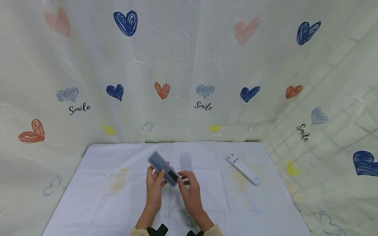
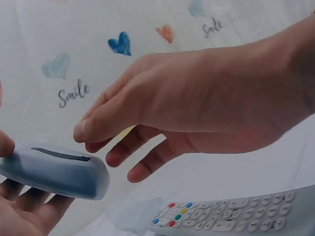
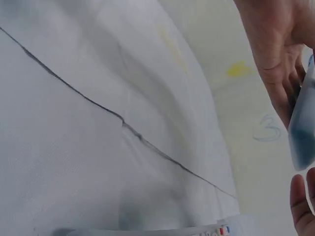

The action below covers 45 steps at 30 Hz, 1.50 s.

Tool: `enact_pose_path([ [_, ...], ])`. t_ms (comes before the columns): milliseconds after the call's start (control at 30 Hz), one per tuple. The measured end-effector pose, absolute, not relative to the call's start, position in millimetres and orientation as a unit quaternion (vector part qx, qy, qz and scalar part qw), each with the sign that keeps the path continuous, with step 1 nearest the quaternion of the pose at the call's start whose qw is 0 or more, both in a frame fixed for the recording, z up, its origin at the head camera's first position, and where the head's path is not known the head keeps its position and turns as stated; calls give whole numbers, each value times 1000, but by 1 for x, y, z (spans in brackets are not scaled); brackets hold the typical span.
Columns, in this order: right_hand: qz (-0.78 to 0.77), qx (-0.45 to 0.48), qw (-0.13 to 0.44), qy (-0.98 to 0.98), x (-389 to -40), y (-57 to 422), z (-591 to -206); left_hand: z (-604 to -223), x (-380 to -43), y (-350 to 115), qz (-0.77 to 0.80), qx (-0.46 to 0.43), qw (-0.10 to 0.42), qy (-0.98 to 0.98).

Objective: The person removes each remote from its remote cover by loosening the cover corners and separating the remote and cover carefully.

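Observation:
My left hand grips a grey-blue remote control, thumb on top and fingers underneath. A dark rectangular patch marks the end of this remote nearer my right hand. In the left wrist view the remote is held at lower left. My right hand hangs beside its end with loosely bent fingers, a small gap between. In the head view the right hand overlaps a second remote control lying on the table, its middle hidden. Its buttons, some coloured, show on the remote in the left wrist view.
A white remote control lies slantwise on the right side of the white-covered table. Clear plastic extends from the far end of the remote under my right hand. A curtain printed with hearts hangs behind the table.

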State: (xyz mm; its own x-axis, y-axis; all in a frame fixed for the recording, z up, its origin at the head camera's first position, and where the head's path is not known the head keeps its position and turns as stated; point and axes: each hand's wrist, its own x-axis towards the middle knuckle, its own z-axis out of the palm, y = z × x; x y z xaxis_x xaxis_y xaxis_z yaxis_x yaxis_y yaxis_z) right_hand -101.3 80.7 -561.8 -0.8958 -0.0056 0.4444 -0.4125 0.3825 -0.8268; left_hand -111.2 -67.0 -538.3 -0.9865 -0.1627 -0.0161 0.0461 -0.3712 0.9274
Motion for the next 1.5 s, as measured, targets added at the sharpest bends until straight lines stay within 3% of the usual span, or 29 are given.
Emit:
enact_pose_path([
  [333,542,39,138,-828,-92,78,-556,-534,-93,-54,-841,44,112,-527],
  [800,594,11,81,-800,-88,75,-548,-531,-86,-51,-854,67,144,-496],
  [1500,516,47,153,-842,-90,74,-547,-523,-85,-56,-862,69,138,-482],
])
